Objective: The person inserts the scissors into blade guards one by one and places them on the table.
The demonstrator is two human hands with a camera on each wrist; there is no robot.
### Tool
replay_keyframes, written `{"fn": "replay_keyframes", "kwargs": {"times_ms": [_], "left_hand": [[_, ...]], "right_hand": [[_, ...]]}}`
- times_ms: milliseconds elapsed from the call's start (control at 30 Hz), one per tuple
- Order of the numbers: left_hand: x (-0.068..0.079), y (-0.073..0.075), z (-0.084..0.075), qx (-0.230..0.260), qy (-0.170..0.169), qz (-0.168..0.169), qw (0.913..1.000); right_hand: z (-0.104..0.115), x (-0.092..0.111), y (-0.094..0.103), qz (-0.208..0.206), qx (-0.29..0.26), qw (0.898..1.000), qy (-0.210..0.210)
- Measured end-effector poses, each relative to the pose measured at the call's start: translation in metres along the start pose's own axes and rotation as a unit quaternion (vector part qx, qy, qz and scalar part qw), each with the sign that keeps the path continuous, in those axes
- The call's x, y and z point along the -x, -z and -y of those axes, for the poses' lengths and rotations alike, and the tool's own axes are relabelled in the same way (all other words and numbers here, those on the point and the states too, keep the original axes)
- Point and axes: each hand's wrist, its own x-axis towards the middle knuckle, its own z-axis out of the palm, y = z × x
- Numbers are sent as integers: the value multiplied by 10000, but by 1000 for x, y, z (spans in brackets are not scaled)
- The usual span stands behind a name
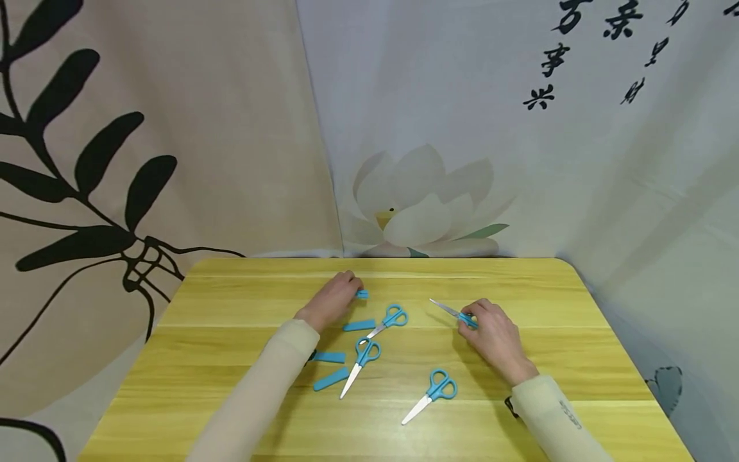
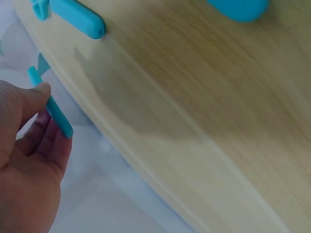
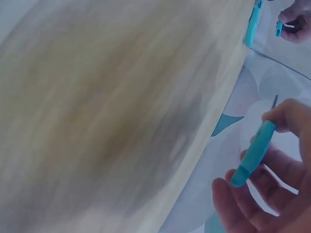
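My left hand (image 1: 330, 304) pinches a blue scissors cover (image 2: 59, 117) between thumb and fingers, above the far part of the table. In the head view only the end of that cover shows past the fingertips. To the right, my right hand (image 1: 495, 339) holds a pair of scissors (image 1: 444, 308) by the blue handle. Its bare blades point away to the left. The right wrist view shows the handle (image 3: 254, 154) edge-on between thumb and fingers. Between the hands lie two scissors, one (image 1: 396, 316) farther back and another (image 1: 367, 351) nearer, their tips toward the near left.
A third pair of scissors (image 1: 441, 386) lies near the front, blades bare. Three blue covers lie left of the scissors: one farther back (image 1: 359, 325), one beside the left sleeve (image 1: 330, 357), one nearer (image 1: 331, 379). Behind the wooden table (image 1: 519, 276) hangs a printed curtain (image 1: 439, 96).
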Motion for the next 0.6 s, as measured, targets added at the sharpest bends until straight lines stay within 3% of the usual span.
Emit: {"fn": "replay_keyframes", "kwargs": {"times_ms": [600], "left_hand": [[25,2,-6,399,-95,-555,9976]], "right_hand": [[12,-1,3,28,-142,9999,-62]]}}
